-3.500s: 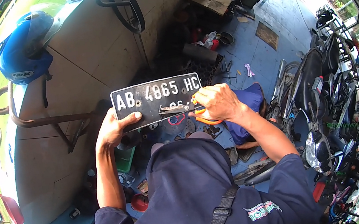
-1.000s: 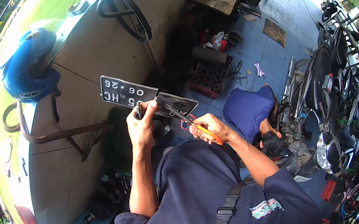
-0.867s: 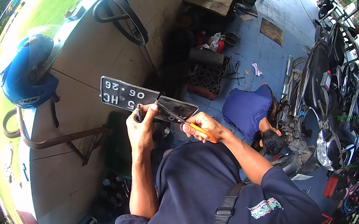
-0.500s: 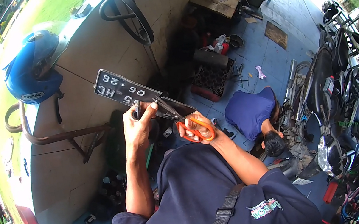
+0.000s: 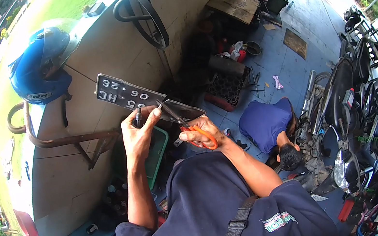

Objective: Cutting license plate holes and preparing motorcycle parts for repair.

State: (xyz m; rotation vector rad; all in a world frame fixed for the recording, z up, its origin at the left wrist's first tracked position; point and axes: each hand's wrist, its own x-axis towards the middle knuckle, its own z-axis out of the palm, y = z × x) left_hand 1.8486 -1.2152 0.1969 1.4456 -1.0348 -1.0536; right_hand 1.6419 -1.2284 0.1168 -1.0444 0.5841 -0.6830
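A black licence plate [image 5: 129,93] with pale raised characters is held up in front of me, tilted and upside down in view. My left hand [image 5: 137,136] pinches its lower edge near the middle; a small dark piece shows by those fingers, its kind unclear. Orange-handled scissors [image 5: 211,137] are gripped in my right hand [image 5: 203,132], their dark blades lying at the plate. A split in the plate runs by the blades, and the right-hand part [image 5: 183,109] sits at a different angle from the left part. The palm side of my right hand is hidden.
A blue helmet [image 5: 37,67] sits on the wall top at left, above a bent metal pipe [image 5: 70,140]. A green crate [image 5: 158,157] stands below my left hand. At right a crouching person [image 5: 268,123] is beside parked motorcycles [image 5: 335,81]. A wooden-topped table [image 5: 233,5] stands farther off.
Both hands have shifted slightly left with the plate and scissors. The scissor handles sit closer together, and more of the green crate shows.
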